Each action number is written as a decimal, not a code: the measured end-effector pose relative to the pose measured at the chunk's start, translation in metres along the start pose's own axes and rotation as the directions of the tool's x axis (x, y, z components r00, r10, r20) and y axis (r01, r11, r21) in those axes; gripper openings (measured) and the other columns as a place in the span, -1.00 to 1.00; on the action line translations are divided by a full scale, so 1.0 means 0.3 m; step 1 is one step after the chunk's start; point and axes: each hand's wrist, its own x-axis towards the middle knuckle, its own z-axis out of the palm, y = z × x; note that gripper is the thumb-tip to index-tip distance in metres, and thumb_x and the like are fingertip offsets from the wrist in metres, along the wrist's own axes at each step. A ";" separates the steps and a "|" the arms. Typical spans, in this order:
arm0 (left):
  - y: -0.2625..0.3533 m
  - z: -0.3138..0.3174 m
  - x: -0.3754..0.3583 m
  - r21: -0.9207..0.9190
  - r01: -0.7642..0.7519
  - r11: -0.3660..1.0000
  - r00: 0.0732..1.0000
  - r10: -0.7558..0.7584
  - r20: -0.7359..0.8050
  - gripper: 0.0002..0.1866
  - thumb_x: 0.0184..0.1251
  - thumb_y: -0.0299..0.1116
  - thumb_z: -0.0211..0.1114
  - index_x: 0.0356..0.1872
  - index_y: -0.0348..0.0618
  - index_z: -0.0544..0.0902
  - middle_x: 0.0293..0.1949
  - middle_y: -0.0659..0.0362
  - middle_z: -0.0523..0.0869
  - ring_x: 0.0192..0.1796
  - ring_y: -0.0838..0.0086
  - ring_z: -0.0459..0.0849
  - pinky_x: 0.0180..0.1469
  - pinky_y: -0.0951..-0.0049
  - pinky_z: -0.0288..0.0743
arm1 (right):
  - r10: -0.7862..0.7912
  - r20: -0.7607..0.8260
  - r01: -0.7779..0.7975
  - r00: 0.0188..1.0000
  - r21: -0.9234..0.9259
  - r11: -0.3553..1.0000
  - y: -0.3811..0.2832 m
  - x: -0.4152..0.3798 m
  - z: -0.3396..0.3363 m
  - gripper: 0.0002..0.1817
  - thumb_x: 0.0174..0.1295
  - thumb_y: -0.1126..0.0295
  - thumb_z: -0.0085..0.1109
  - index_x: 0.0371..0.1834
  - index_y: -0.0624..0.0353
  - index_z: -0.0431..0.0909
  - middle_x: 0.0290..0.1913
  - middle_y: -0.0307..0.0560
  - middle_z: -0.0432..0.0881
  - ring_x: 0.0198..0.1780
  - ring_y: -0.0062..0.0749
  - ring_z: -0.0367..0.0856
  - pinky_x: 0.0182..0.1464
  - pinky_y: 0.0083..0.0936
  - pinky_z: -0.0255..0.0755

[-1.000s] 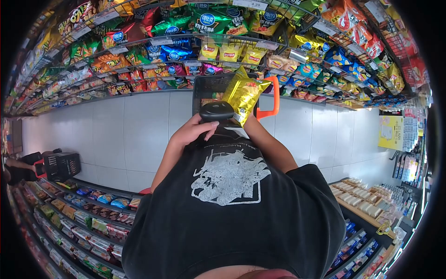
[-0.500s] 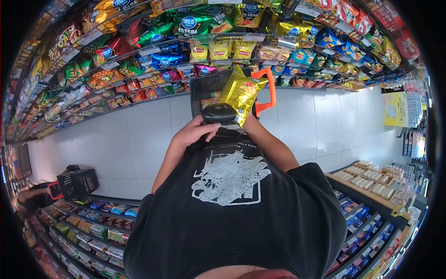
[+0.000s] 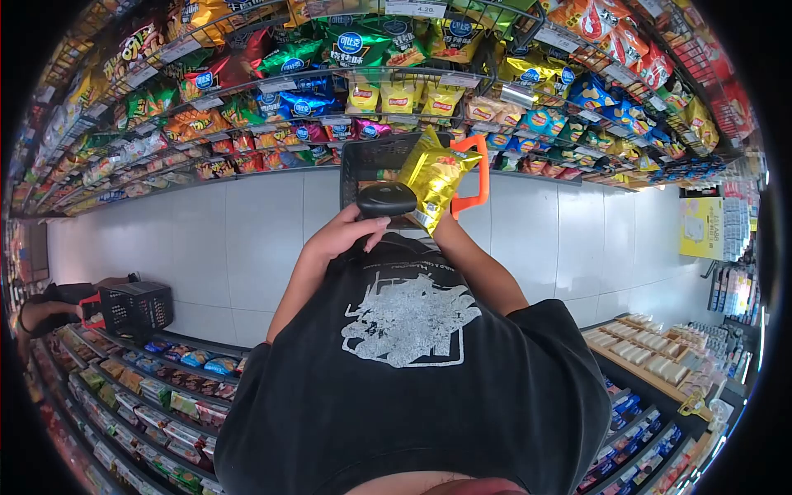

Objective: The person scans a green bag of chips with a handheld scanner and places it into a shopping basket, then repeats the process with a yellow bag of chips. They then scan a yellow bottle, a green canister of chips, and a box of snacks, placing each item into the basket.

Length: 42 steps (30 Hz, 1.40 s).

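My left hand [image 3: 334, 237] is closed around a black handheld device [image 3: 387, 200] that looks like a barcode scanner, its rounded head turned to the right. Just right of it, a shiny gold chip bag [image 3: 436, 181] stands tilted in front of me, with a white barcode patch near its lower corner. My right hand [image 3: 446, 225] grips the bag from behind; most of its fingers are hidden by the bag. Beneath both is a dark shopping basket [image 3: 355, 169] with an orange handle [image 3: 481, 177], and some packets inside are partly visible.
Shelves of chip bags [image 3: 355, 45] curve across the front. Behind on the left, another person's hand [image 3: 89, 309] holds a black basket [image 3: 136, 309]. A shelf of boxed snacks [image 3: 157, 396] stands behind me at left, and a wooden display [image 3: 643, 351] at right.
The view has tilted slightly, so the shelves sit lower. Scanner and chip bag stay close together in my hands. The other person's basket has shifted slightly.
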 end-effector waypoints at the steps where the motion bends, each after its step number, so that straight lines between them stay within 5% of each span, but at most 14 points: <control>1: -0.012 0.000 -0.006 -0.004 0.017 1.000 1.000 -0.017 0.003 -0.78 0.53 -0.25 0.24 -0.27 -0.18 0.56 -0.58 0.30 0.53 -0.54 0.61 0.49 -0.41 0.54 0.35 | 0.039 -0.006 -0.039 0.999 0.045 0.998 0.004 -0.014 0.050 -0.14 0.37 -0.40 -0.26 0.46 0.08 0.30 0.40 0.16 0.48 0.33 0.14 0.51 0.36 0.12 0.41; 4: -0.057 -0.001 -0.005 -0.022 0.054 0.998 0.998 -0.053 0.012 -0.79 0.52 -0.26 0.25 -0.26 -0.18 0.56 -0.58 0.30 0.53 -0.54 0.60 0.49 -0.42 0.54 0.35 | 0.037 0.365 0.000 0.930 -0.102 0.995 0.017 -0.058 0.099 -0.21 0.41 -0.33 -0.20 0.42 0.10 0.34 0.36 0.16 0.50 0.32 0.13 0.51 0.38 0.09 0.40; 5: -0.058 0.005 0.005 -0.034 0.064 0.997 0.998 -0.063 0.009 -0.79 0.52 -0.26 0.24 -0.25 -0.18 0.56 -0.58 0.30 0.53 -0.54 0.60 0.49 -0.42 0.54 0.36 | 0.029 0.370 0.008 0.929 -0.096 0.995 0.014 -0.070 0.101 -0.21 0.41 -0.33 -0.20 0.41 0.10 0.34 0.36 0.16 0.50 0.32 0.12 0.52 0.38 0.08 0.41; 14: -0.098 0.114 0.076 -0.050 0.038 0.998 0.999 -0.038 0.012 -0.82 0.53 -0.28 0.23 -0.20 -0.20 0.57 -0.58 0.30 0.53 -0.53 0.62 0.49 -0.42 0.54 0.36 | -0.009 0.091 0.003 0.996 0.066 0.998 -0.047 -0.167 -0.025 -0.26 0.43 -0.29 -0.17 0.38 0.09 0.37 0.32 0.15 0.52 0.30 0.10 0.53 0.36 0.06 0.43; 27: -0.081 0.215 0.010 -0.197 -0.019 0.980 0.998 0.007 -0.062 -0.85 0.47 -0.34 0.26 -0.24 -0.19 0.54 -0.52 0.28 0.53 -0.48 0.60 0.52 -0.36 0.53 0.40 | 0.128 0.049 -0.130 0.991 0.041 0.991 -0.072 -0.091 -0.055 -0.29 0.45 -0.26 -0.17 0.35 0.10 0.39 0.29 0.16 0.54 0.27 0.10 0.55 0.35 0.04 0.44; 42: -0.067 0.086 0.043 -0.058 -0.082 0.995 0.989 0.088 0.115 -0.87 0.49 -0.39 0.26 -0.12 -0.22 0.56 -0.54 0.30 0.51 -0.48 0.63 0.51 -0.32 0.51 0.41 | 0.143 0.027 -0.144 0.989 0.022 0.989 -0.022 -0.037 -0.032 -0.28 0.47 -0.27 -0.24 0.34 0.15 0.39 0.26 0.22 0.55 0.26 0.14 0.55 0.37 0.07 0.42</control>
